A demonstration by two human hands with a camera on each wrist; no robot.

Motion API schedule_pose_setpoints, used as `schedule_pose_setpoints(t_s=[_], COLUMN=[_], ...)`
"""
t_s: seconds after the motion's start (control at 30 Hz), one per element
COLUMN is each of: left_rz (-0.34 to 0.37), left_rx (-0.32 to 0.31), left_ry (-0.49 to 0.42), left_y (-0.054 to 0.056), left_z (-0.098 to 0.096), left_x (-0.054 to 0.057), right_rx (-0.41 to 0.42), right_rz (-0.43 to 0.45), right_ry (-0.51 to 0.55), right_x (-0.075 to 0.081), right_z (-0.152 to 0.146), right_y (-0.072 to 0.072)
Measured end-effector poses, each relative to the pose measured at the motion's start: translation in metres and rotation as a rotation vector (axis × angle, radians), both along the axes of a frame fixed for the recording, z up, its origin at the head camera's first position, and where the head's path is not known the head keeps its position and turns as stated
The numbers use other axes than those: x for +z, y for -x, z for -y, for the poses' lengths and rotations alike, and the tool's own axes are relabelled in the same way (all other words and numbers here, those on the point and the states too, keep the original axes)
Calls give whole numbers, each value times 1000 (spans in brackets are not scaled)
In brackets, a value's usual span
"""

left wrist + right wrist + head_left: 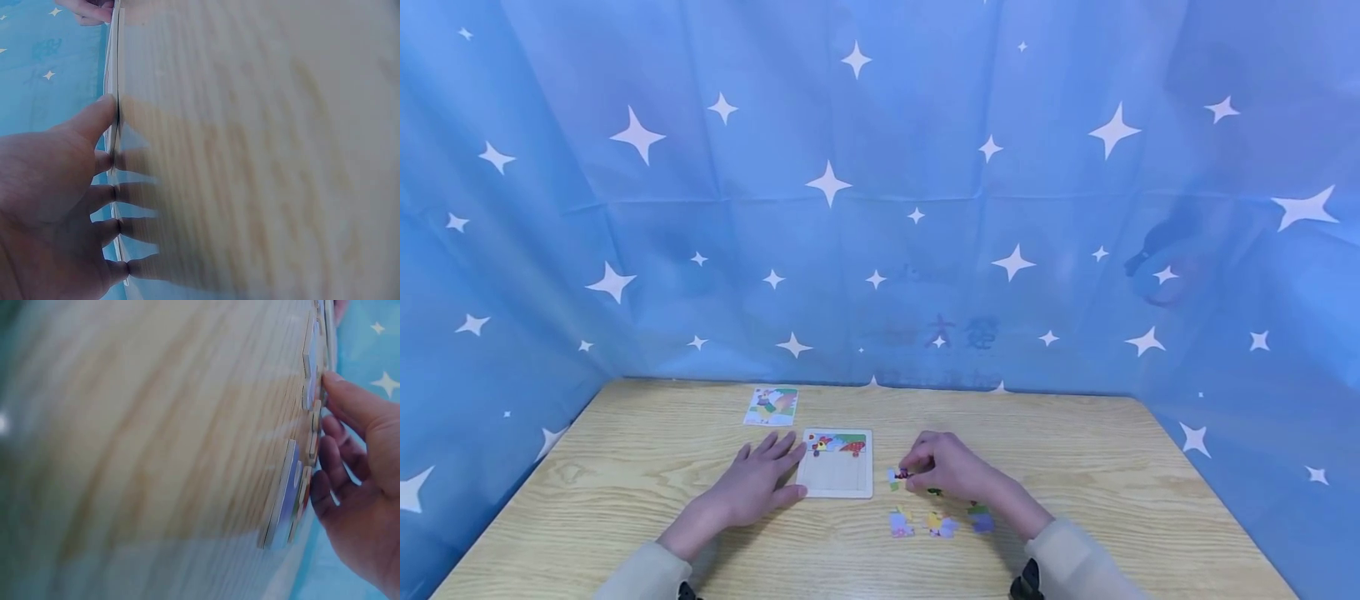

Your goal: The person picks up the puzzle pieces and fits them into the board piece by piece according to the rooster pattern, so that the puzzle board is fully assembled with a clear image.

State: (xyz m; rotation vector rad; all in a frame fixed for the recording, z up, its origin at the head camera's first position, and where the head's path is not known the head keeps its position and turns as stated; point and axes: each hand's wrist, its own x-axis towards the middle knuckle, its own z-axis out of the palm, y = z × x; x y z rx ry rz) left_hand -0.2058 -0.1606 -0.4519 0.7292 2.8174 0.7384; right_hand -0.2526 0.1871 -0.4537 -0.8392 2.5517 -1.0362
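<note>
A white square puzzle tray (838, 492) lies on the table, with a strip of colourful puzzle pieces (842, 442) along its far side. My left hand (756, 485) rests spread beside the tray, thumb and fingers reaching its left edge. Its fingers look straight in the left wrist view. To the right of the tray, my right hand (953, 468) pinches a small dark-patterned puzzle piece (902, 473) between thumb and fingers, low over the table. Fingers partly cover that piece. Nearer the front lie loose pieces: a lilac one (901, 524), a yellow-and-lilac one (940, 525) and a green-and-purple one (981, 518).
A printed picture card (772, 407) lies behind the tray, towards the left. The wooden table (1075, 467) ends at a blue curtain (925, 250) with white stars. In the right wrist view, several flat pieces (287, 490) lie close by the right fingers.
</note>
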Motion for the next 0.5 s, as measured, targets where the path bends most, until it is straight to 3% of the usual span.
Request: schedule_pose_setpoints(t_s=[0.3,0.5], left_rz=[-43,-34], left_rx=[-12,-15], left_ry=[-10,-19], left_y=[5,2], left_z=[2,1], left_x=[-12,-6], right_rx=[-11,-4], right_rz=[30,52], right_ry=[-17,22], right_x=[2,5], right_z=[2,4], right_y=[-1,-3])
